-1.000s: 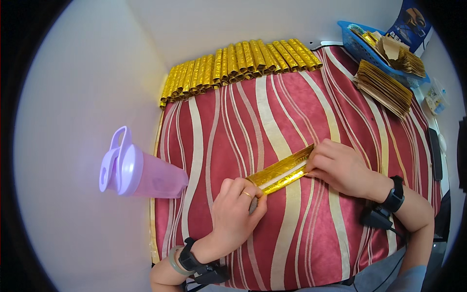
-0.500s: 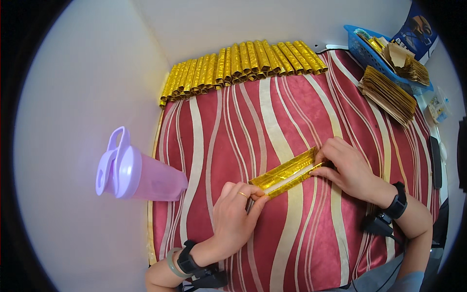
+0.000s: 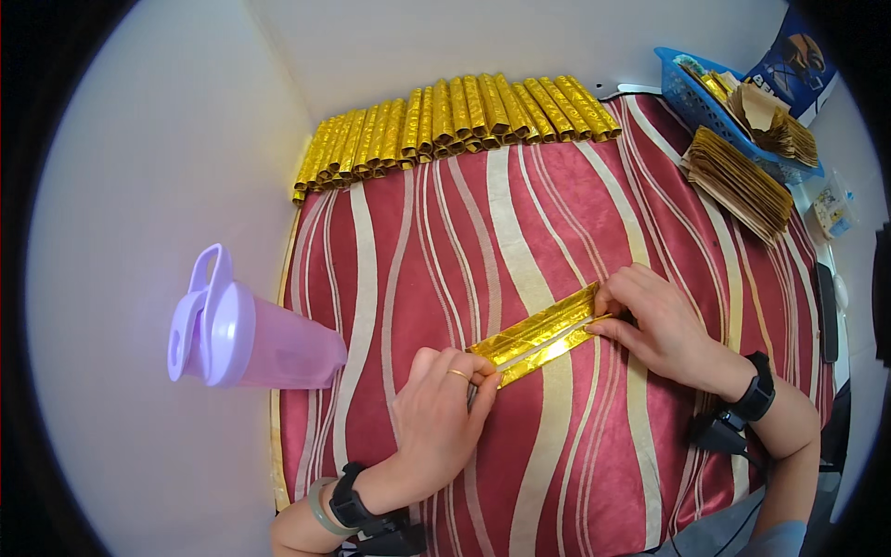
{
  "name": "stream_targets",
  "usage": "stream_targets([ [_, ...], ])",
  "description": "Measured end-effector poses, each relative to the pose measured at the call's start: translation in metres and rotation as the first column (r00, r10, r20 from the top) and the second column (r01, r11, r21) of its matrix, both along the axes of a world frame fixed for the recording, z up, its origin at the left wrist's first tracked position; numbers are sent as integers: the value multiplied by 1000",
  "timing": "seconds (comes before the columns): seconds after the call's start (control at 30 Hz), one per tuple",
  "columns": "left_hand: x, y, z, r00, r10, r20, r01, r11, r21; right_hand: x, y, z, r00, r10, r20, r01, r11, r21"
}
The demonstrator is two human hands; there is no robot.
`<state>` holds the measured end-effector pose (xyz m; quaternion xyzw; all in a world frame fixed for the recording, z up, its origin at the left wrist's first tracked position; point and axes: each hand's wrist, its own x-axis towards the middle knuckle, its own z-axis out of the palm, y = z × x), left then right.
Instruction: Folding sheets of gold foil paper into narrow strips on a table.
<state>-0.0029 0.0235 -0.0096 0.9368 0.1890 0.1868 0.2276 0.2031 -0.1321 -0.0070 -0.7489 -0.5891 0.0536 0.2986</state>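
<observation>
A: Both hands closed on gold foil strip [image 3: 543, 336] mid-cloth — left hand [image 3: 436, 418] pinches near end, right hand [image 3: 654, 320] presses far end flat.

B: Risk?

A: I'd say the fold springs open if either pinch eases; foil looks stiff, tho edge detail's unclear. Lilac jug [image 3: 246, 334] sits well apart.

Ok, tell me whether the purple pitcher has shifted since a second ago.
Cannot tell. The purple pitcher lies just left of the striped cloth's edge in every frame; its slight drift matches the gold row's, so the head moved.
</observation>
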Motion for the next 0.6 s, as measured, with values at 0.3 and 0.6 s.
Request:
stream_targets([
  [0.3,3,-1,0,999,-4,-37,6,998,63,-3,-1,3,999,-42,9,43,999,-20],
  [0.6,4,5,-13,954,-300,-2,267,847,459,-13,-13,-3,821,58,568,-109,992,56],
])
